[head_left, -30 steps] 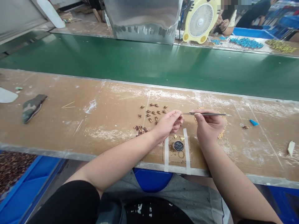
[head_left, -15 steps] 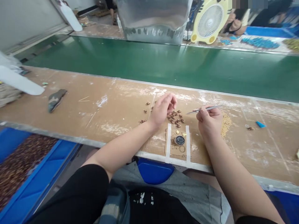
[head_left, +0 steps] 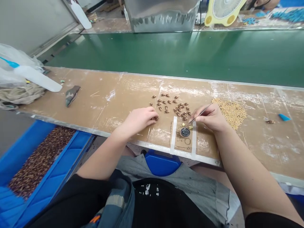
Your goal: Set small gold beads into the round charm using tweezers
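My right hand [head_left: 209,117] pinches metal tweezers [head_left: 202,112], their tips just above a small round cup of dark material [head_left: 185,132]. Two strips of white tape flank the cup, and small yellow bits [head_left: 190,127] lie beside it. My left hand [head_left: 144,117] rests on the table with curled fingers over a few small copper-brown pieces [head_left: 155,118]; whether it grips one is hidden. More copper-brown pieces [head_left: 182,110] are clustered behind the cup, with others scattered to their left. Beyond my right hand spreads a pile of small tan pieces [head_left: 232,112].
A green belt [head_left: 166,53] runs behind the brown table [head_left: 114,110]. On the left are a camouflage-patterned scrap [head_left: 72,95] and a white bottle [head_left: 39,78]. A blue crate [head_left: 68,152] of brown pieces stands lower left. A yellow fan [head_left: 223,12] and a person's hand are at the back.
My left hand has moved left and down onto the brown pieces at the left. My right hand has brought the tweezers' tips down to the cup. The view has shifted.
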`<state>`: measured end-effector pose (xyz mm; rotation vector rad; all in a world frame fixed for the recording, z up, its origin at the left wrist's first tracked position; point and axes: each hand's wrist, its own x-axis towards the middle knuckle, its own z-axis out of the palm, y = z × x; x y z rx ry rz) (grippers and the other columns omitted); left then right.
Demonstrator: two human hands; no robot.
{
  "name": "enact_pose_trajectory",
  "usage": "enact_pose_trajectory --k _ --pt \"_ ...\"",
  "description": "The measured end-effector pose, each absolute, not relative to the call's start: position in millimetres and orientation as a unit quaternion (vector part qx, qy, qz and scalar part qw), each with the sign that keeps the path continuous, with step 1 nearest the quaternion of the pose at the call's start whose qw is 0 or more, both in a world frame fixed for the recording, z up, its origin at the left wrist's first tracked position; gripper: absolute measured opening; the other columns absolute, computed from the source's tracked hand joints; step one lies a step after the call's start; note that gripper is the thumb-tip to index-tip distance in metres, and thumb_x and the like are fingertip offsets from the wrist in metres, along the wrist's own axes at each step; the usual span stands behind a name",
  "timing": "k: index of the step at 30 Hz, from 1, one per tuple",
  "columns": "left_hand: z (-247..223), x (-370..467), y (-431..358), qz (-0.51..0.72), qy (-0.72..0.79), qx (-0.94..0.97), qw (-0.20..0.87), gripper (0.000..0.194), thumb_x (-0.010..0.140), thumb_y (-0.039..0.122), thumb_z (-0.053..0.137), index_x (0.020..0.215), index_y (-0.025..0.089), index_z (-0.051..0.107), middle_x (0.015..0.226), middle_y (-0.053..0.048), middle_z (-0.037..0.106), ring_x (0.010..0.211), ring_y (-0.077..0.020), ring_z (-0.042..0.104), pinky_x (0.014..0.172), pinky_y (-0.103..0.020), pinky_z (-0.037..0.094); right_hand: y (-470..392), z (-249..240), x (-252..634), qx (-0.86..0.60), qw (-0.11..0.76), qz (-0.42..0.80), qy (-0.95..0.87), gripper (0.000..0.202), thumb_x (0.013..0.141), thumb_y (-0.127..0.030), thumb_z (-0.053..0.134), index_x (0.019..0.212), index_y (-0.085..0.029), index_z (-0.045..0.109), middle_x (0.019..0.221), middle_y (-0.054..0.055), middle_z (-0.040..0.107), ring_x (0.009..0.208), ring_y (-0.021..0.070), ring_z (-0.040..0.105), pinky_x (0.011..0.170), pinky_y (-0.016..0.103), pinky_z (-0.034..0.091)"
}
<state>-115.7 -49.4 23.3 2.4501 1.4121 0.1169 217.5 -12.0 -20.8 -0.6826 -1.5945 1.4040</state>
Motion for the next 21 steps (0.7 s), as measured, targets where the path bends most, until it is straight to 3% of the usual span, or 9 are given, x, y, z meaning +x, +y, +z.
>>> enact_pose_trajectory --k 9,16,21 --pt "14.5 -106.7 -53.4 0.023 0.468 0.883 0.033 0.031 0.108 0.023 0.054 0.105 0.020 0.085 0.112 -0.010 0.081 0.095 -0.0228 0.073 0.065 -0.034 0.042 -14.8 -16.8 218.7 -0.297 0.386 0.558 -0.672 0.039 0.068 -0.056 0.104 0.071 -0.024 0.082 0.070 0.004 0.082 0.063 0.0195 0.078 0.061 0.035 0.068" --pt "16.8 -99.0 -59.9 0.029 0.500 0.864 0.052 0.026 0.108 0.033 0.063 0.107 0.019 0.085 0.119 -0.012 0.078 0.094 -0.0228 0.073 0.065 -0.033 0.040 -18.4 -5.8 214.6 -0.345 0.354 0.546 -0.677 0.052 0.059 -0.072 0.101 0.065 -0.026 0.079 0.064 0.002 0.077 0.060 0.0199 0.074 0.060 0.040 0.069" --pt "13.4 -95.2 -62.7 0.039 0.519 0.851 0.067 0.026 0.108 0.030 0.062 0.108 0.020 0.086 0.118 -0.011 0.079 0.089 -0.0220 0.073 0.063 -0.035 0.038 -20.2 -4.4 214.8 -0.354 0.354 0.550 -0.669 0.046 0.058 -0.067 0.104 0.066 -0.029 0.080 0.071 0.002 0.081 0.064 0.0203 0.074 0.061 0.040 0.067"
